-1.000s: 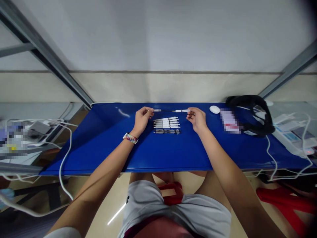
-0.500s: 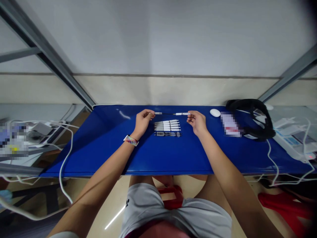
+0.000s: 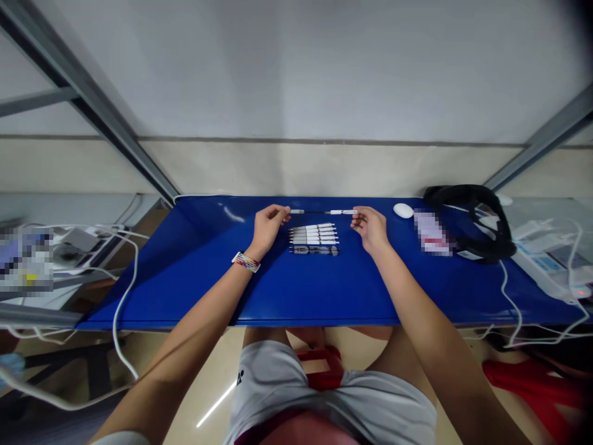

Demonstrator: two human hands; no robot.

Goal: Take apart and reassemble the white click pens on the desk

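Note:
A white pen is in two parts above the far side of the blue table. My left hand (image 3: 269,225) pinches its short pale front section (image 3: 297,211) between thumb and fingers. In my right hand (image 3: 371,228), the fingertips hold the white barrel (image 3: 341,212). A thin dark refill (image 3: 315,212) spans the space between these parts, its right end at the barrel's mouth; whether it enters the barrel I cannot tell. Just below, between my hands, several white pens (image 3: 315,235) lie in a stack of rows. A dark, see-through pen (image 3: 315,250) lies nearest me.
On the blue table (image 3: 315,290), a white oval object (image 3: 403,211), a blurred-out packet (image 3: 432,232) and a black strap-like headset (image 3: 498,247) lie to the right. White devices with cables (image 3: 551,259) stand beyond it. Another cable (image 3: 125,296) hangs at the left edge.

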